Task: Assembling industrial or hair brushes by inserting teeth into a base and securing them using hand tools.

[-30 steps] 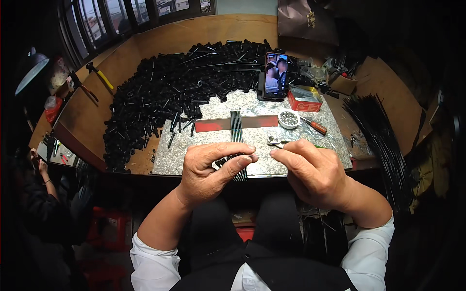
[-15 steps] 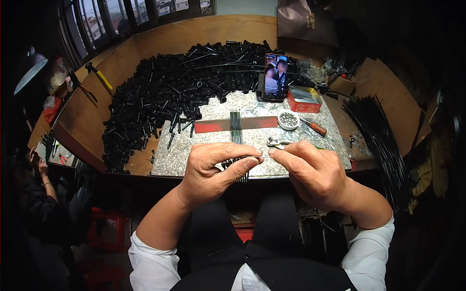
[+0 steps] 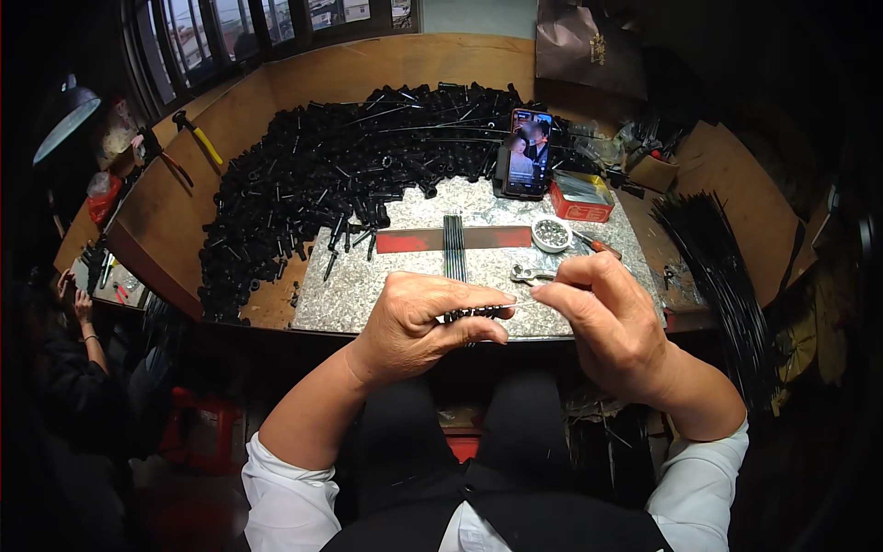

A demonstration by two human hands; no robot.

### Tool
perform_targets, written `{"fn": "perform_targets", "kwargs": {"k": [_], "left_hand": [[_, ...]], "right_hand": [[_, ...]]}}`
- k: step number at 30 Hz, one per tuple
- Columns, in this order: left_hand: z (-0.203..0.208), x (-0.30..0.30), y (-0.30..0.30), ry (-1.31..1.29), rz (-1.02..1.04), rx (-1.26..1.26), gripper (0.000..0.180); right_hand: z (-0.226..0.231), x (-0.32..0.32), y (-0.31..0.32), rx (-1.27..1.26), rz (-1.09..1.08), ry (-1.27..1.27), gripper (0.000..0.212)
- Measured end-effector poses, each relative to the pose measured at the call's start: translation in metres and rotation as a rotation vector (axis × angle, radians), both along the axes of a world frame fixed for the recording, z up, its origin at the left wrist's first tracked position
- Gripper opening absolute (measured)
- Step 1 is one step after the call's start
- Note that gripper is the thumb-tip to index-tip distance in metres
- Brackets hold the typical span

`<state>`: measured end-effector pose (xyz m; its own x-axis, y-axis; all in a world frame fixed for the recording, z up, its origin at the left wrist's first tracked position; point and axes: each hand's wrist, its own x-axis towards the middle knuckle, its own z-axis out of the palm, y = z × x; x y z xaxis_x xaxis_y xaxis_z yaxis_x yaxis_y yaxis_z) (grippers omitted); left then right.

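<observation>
On speckled board [image 3: 336, 299], white bowl [image 3: 553, 249] of metal bits [image 3: 552, 232], nearer, left hand [image 3: 414, 317] clamping black parts [image 3: 467, 315], right hand [image 3: 612, 322] pinched, contents unclear

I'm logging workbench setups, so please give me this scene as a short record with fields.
Left hand: pinching a row of small dark parts
Right hand: just right of that row; whether it grips anything is unclear
Slab: dark rods lying across a strip
Near right hand: pliers, screwdriver, bowl of metal bits
Back: phone propped up, red box beside it
Back left: black heap
</observation>
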<state>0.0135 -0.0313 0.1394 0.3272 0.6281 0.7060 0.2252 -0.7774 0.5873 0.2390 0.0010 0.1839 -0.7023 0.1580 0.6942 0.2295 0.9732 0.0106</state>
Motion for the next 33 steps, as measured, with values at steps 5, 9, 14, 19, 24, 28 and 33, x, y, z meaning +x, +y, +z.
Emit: {"fn": "perform_targets", "kwargs": {"k": [5,9,14,19,24,28,33], "left_hand": [[-0.001,0.003,0.001,0.007,0.003,0.052,0.031],[-0.002,0.002,0.002,0.012,-0.005,0.067,0.035],[-0.004,0.002,0.004,0.019,-0.03,0.095,0.03],[-0.013,-0.002,0.009,-0.023,-0.091,0.072,0.029],[-0.026,-0.005,0.006,0.089,-0.041,-0.011,0.023],[-0.045,-0.001,0.008,0.219,0.09,0.066,0.026],[-0.099,-0.017,0.011,0.538,0.24,-0.11,0.043]], "right_hand": [[0.0,0.002,-0.003,0.058,0.0,-0.021,0.033],[0.002,0.002,-0.006,0.081,-0.002,-0.035,0.035],[0.0,-0.005,-0.005,0.08,0.053,-0.007,0.035],[0.001,-0.015,-0.004,0.002,0.123,0.001,0.039],[0.006,-0.036,-0.01,-0.199,0.227,0.116,0.042],[0.0,-0.043,0.004,-0.22,0.287,-0.033,0.025],[0.002,-0.05,-0.004,-0.197,0.302,-0.038,0.02]]}}
